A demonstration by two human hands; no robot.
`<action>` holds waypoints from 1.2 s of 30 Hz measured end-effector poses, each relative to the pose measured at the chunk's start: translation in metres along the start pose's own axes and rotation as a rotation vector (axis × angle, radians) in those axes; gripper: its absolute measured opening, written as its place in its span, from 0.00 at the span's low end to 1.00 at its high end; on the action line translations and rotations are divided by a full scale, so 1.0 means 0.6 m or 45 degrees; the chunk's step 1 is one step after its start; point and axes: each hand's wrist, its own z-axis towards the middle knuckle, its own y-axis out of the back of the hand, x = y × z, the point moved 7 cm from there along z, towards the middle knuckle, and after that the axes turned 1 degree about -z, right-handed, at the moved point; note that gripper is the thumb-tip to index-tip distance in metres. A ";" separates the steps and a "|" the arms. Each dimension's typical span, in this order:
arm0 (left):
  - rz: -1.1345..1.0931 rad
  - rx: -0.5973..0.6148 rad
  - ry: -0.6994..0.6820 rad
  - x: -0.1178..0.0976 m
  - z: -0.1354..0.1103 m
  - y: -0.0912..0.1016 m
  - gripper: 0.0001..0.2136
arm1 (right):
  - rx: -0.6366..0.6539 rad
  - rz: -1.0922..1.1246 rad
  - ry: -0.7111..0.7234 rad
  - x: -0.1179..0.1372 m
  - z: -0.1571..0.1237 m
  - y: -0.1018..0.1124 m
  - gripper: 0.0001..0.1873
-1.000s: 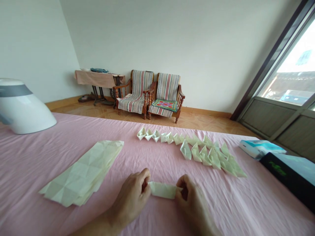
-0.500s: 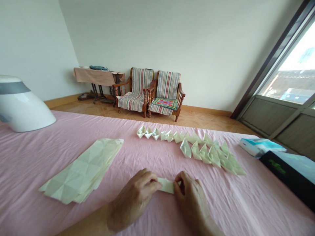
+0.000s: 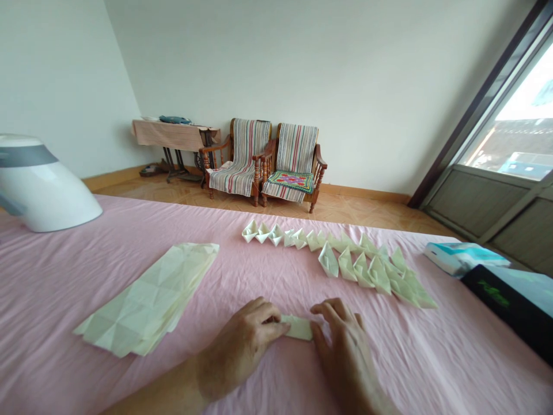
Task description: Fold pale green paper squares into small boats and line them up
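left hand point(image 3: 246, 337) pinching one end, right hand point(image 3: 346, 346) loosely spread at the other, a folded paper strip point(image 3: 299, 328) is held over pink cloth point(image 3: 254, 274), with paper boats point(image 3: 363, 273) formed and creased sheets point(image 3: 147, 297) left flat.

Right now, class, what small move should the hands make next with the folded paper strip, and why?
Probably pinch the folded paper strip at its right end with the right hand: its fingers look spread there, while the left hand grips the left end, so pinching might steady both ends.
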 end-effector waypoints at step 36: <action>0.426 0.222 -0.132 -0.017 -0.025 0.010 0.12 | -0.059 -0.584 0.588 0.078 -0.059 -0.020 0.20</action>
